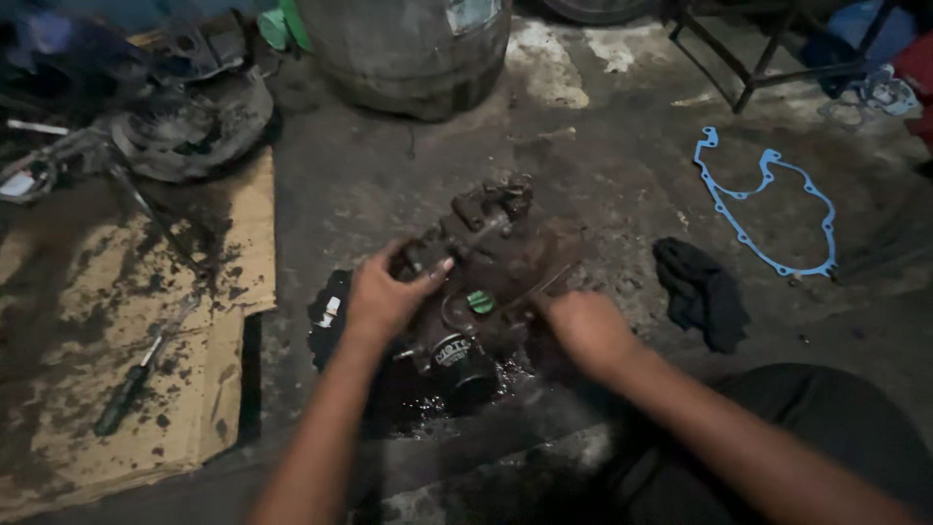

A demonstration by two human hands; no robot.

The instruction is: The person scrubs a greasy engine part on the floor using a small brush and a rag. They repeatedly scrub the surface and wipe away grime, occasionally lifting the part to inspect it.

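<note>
- The pump (476, 282), a grimy cast-metal assembly with a black cylinder at its near end, lies on the concrete floor (603, 175) in a dark oil puddle (428, 403), between the cardboard (126, 389) and the black rag (702, 292).
- The left hand (384, 297) is closed over the pump's upper left part, thumb across a fitting.
- The right hand (583, 326) presses at the pump's right edge, fingers curled; whether it grips anything I cannot tell.
- Judged by its bulk and metal body, the pump is heavy and rigid; it will not flex, but it could roll on its uneven casting.
- The oil film likely makes every face slippery, so bare skin may slide.
- The best hold looks like the blocky main body and its bosses, two-handed, not the thin pipes or the green cap (480, 301), which seem easier to damage.
- A screwdriver (136, 374) lies on the cardboard; a blue gasket (768, 204) lies well apart.
</note>
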